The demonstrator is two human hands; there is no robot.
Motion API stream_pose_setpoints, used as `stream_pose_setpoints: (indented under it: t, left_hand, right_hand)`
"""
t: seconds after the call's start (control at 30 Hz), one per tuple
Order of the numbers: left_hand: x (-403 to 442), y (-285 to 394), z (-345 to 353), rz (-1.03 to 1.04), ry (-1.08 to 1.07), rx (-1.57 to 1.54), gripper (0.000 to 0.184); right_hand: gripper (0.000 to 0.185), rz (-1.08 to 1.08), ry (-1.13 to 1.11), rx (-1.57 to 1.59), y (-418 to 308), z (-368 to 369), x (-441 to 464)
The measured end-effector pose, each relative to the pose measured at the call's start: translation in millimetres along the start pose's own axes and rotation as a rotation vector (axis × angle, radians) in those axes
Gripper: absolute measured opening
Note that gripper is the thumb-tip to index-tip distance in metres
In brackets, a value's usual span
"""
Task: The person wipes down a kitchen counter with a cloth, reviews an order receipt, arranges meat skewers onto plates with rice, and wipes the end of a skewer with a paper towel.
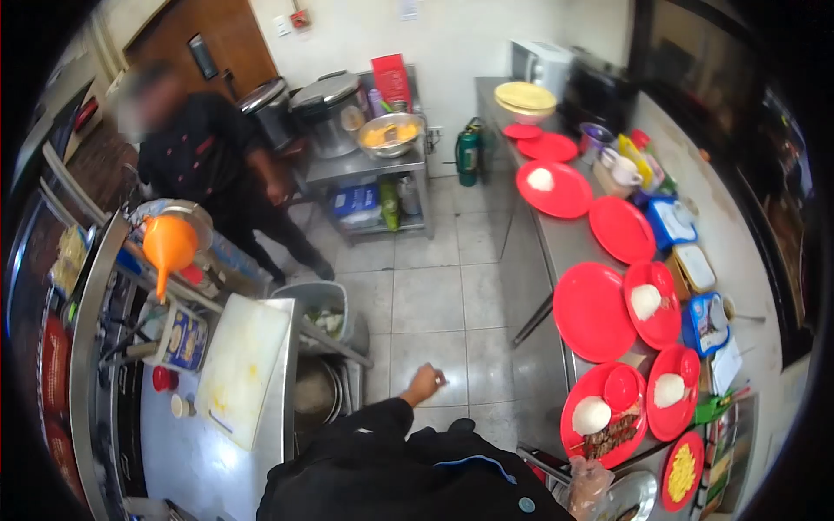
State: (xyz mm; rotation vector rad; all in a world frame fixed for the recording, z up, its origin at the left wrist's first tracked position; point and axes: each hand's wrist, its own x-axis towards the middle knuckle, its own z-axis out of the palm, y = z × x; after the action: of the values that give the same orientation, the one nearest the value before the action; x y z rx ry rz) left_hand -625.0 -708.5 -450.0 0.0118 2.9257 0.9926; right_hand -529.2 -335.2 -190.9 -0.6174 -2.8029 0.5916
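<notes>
Head camera view: a kitchen, with the wearer's black-clad body at six o'clock and a steel table (pixel 560 245) running from one o'clock to five o'clock. The work in hand looked to be plating, probably partway through. The fullest red plate (pixel 586 382) lay on the table between four and five o'clock, bearing white rice (pixel 592 416), a small red bowl (pixel 620 387) and dark grilled meat (pixel 612 436). Just past it, toward four o'clock, two more red plates (pixel 669 425) (pixel 658 334) carried rice and small bowls. Yellow food (pixel 682 473) filled another plate (pixel 667 486) lower down, near a shiny metal dish (pixel 643 492).

The next move seemed to call for a clean, careful touch by the right hand, keeping the skewered meat clear of the rice.

That right hand (pixel 591 486), in a clear plastic glove, was at five o'clock, close below the fullest plate; its fingers blurred into the glove, so their spread, and whether they touched the rim or held anything, could not be told. The left hand (pixel 426 385), bare, hung over the floor tiles at six o'clock, well apart from the plates, its fingers loosely curled; nothing was clearly held
</notes>
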Motion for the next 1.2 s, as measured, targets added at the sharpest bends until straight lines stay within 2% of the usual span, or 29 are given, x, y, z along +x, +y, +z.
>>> stream_pose_setpoints:
  t: [0.07,0.1,0.13,0.2,0.23,0.27,0.33,0.37,0.43,0.47,0.5,0.53,0.57,0.6,0.63,0.67,0.7,0.77,0.83,0.87,0.9,0.93,0.97,1.0,1.03,1.1,1.13,1.17,1.2]
  left_hand:
    - [14.7,-18.4,-42.8,-0.125,0.098,0.028,0.017]
    - [19.7,-30.6,-70.5,-0.213,0.196,0.083,0.016]
    - [23.7,-45.9,-100.8,-0.300,0.294,0.137,0.016]
    - [28.2,-79.2,-162.2,-0.472,0.511,0.229,0.013]
    - [27.3,-107.2,-184.0,-0.268,0.671,0.303,0.011]
    - [31.3,-129.6,-200.1,-0.370,0.779,0.395,0.006]
    - [45.5,-142.3,-214.8,-0.644,0.739,0.613,0.005]
    - [57.0,-146.2,-201.0,-0.674,0.859,0.736,0.006]
    - [56.5,-139.5,-170.2,-0.402,0.572,0.842,0.009]
    - [48.4,-131.1,-157.2,-0.098,0.159,0.816,0.011]
    - [57.3,-127.7,-119.7,-0.313,0.100,0.433,0.020]
    - [59.2,-144.9,-69.6,-0.074,-0.142,0.453,0.027]
    - [52.8,-87.2,-47.0,-0.193,-0.282,0.323,0.036]
    - [49.7,-77.2,1.0,-0.136,-0.466,0.284,0.044]
    - [42.3,-41.2,34.6,-0.259,-0.664,0.238,0.048]
    - [36.6,-44.4,86.6,-0.262,-0.831,0.052,0.044]
    - [21.5,6.3,98.6,-0.141,-0.887,0.038,0.040]
    - [-2.7,63.8,135.0,0.119,-0.924,-0.067,0.038]
    - [-11.6,99.3,143.5,0.270,-0.957,-0.073,0.038]
    - [-13.6,104.2,143.3,0.363,-0.893,-0.024,0.037]
    - [-16.1,112.2,140.6,0.448,-0.822,0.023,0.035]
    - [-21.3,128.3,124.1,0.275,-0.778,0.081,0.033]
    - [-10.0,90.2,133.4,0.586,-0.746,0.063,0.029]
    - [-15.5,102.3,123.5,0.179,-0.788,-0.007,0.026]
    - [-21.6,117.8,111.2,-0.227,-0.733,-0.092,0.023]
    - [-35.2,123.4,100.9,-0.171,-0.729,-0.099,0.018]
    - [-43.9,140.3,97.1,-0.418,-0.695,-0.065,0.016]
    - [-49.8,156.6,98.8,-0.429,-0.691,-0.059,0.016]
    - [-54.4,171.4,98.9,-0.414,-0.690,-0.191,0.014]
  right_hand:
    - [0.032,0.027,-0.133,0.235,4.2,6.6,-0.7]
    - [0.021,0.042,-0.307,0.240,8.9,6.4,4.1]
    - [0.021,0.027,-0.312,0.240,1.1,0.4,5.4]
    - [0.042,-0.135,-0.419,0.113,-21.8,-22.7,8.2]
    - [0.040,-0.150,-0.454,0.171,-25.4,-27.7,8.9]
    - [0.040,-0.146,-0.449,0.167,-24.3,-28.6,7.8]
    - [0.041,-0.157,-0.338,0.257,-18.1,-28.7,4.6]
    - [0.041,-0.126,-0.315,0.253,-12.0,-29.7,3.9]
    - [0.014,-0.096,-0.109,0.193,9.3,-33.8,1.4]
    - [0.026,0.056,-0.199,0.442,22.6,-40.2,8.0]
    - [0.028,-0.016,-0.087,0.306,35.0,-51.8,8.4]
    - [0.031,0.080,-0.148,0.511,33.0,-77.2,16.9]
    - [0.031,-0.025,-0.026,0.344,41.2,-97.2,23.2]
    - [0.029,-0.089,0.101,0.151,52.3,-118.4,26.9]
    - [0.029,-0.084,0.263,0.186,88.2,-118.7,27.5]
    - [0.023,-0.150,0.368,0.120,107.3,-139.5,32.1]
    - [0.020,-0.116,0.409,0.036,131.0,-156.8,33.4]
    - [0.017,-0.035,0.461,-0.074,172.6,-182.0,26.3]
    - [0.011,-0.069,0.637,-0.056,200.8,-201.0,25.2]
    - [0.011,-0.050,0.651,-0.073,221.7,-212.3,24.1]
    - [0.012,0.034,0.533,-0.208,241.0,-222.7,24.2]
    - [0.016,0.214,0.474,-0.166,254.1,-236.1,31.3]
    - [0.021,0.395,0.409,-0.135,267.0,-249.6,38.2]
    - [0.021,0.403,0.416,-0.134,298.6,-254.1,49.5]
    - [0.020,0.401,0.432,-0.147,344.0,-249.6,62.4]
    - [0.019,0.395,0.438,-0.157,414.2,-237.7,98.7]
    - [0.018,0.253,0.343,-0.274,441.9,-230.0,119.0]
    - [0.019,0.110,0.247,-0.387,460.1,-226.1,133.6]
    - [0.019,0.108,0.236,-0.376,461.9,-224.8,143.5]
